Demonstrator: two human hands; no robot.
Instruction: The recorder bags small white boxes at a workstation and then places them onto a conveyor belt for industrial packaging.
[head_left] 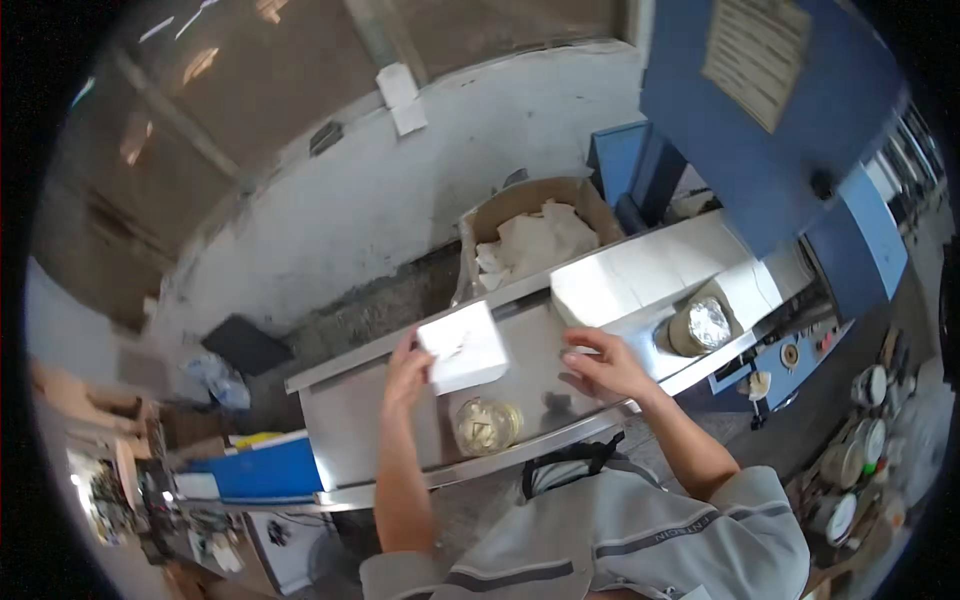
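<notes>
My left hand (406, 372) grips the left edge of a small white box (464, 347) and holds it just above a steel worktable (352, 410). My right hand (603, 364) hovers to the right of the box with its fingers spread and nothing in them. Below the box, a round yellowish item in clear wrap (486, 424) lies on the table. A row of flat white cartons (640, 275) sits on the table's right part, beside a round roll with a shiny silver top (700, 326).
A brown cardboard bin of crumpled white sheets (535, 235) stands behind the table. A blue machine (770, 130) rises at the right. A blue crate (262, 468) sits at the lower left, and several round tins (865, 440) lie at the far right.
</notes>
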